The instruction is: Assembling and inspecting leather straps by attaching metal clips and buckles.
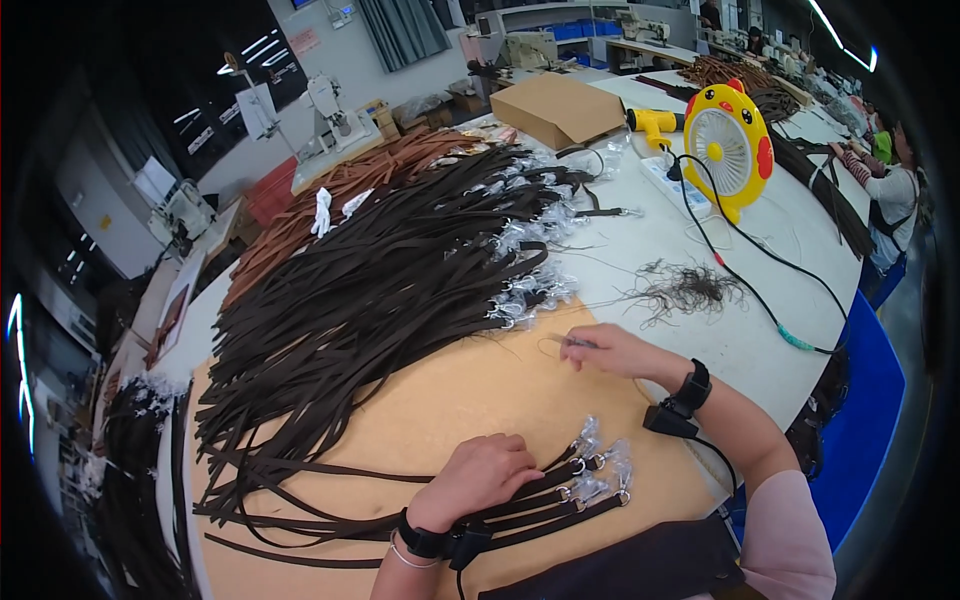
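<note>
Left hand (480, 480) palm down, fingers (520, 458) loosely curled together, pressing flat on a small row of dark brown straps (530, 500) laid across the tan board (450, 400); not clamped around anything, just resting on top. Metal clasps in clear plastic wrap (598, 470) just beyond those fingertips, toward the right. Right hand (610, 352) stretched out over the far edge of the board, fingers (575, 343) pinched together on a thin small tool (560, 340); too small to tell what kind. Big fanned pile of dark brown straps (370, 290) just left of that pinch, wrapped clasps on its near ends almost touching the fingertips. Tangle of thread scraps (690, 288) on the white table (700, 240), beyond the right fingers. Light brown straps (350, 190) behind the dark pile, well away from both hands. Yellow desk fan (728, 140), cardboard box (555, 108) and black cable (760, 260) farther out past the right hand. Black wrist bands with wires on both wrists. Another person (885, 190) at the far right edge of the table.
</note>
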A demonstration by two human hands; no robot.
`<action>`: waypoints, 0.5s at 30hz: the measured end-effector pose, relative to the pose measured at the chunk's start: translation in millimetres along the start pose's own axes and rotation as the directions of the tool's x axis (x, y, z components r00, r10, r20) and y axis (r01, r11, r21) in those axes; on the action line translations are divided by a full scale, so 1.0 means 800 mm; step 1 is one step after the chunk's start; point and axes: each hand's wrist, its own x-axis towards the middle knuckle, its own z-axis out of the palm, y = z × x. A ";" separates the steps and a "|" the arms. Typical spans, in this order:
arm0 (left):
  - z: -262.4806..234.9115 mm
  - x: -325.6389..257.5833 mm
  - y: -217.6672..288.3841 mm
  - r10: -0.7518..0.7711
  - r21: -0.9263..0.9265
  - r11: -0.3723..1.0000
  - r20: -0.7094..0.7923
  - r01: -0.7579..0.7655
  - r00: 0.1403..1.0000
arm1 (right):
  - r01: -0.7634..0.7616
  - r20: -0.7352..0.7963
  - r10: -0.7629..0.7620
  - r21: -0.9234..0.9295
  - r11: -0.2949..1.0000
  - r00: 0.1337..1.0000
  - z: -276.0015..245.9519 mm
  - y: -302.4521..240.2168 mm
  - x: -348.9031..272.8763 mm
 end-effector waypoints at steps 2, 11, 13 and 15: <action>-0.024 -0.009 -0.020 -0.099 0.059 0.993 -0.058 0.102 0.993 | -0.001 0.266 -0.062 0.232 0.973 0.962 0.029 0.011 0.009; -0.062 0.003 -0.203 -0.371 0.292 0.730 -0.590 0.618 0.717 | -0.131 -0.260 0.159 0.122 0.984 0.953 0.016 0.065 0.009; -0.060 0.008 -0.204 -0.403 0.245 0.756 -0.556 0.607 0.727 | -0.137 -0.249 0.152 0.075 0.988 0.956 0.017 0.060 0.010; -0.062 0.008 -0.197 -0.330 0.260 0.798 -0.567 0.544 0.755 | -0.085 -0.313 0.042 -0.127 0.988 0.949 0.021 0.057 0.009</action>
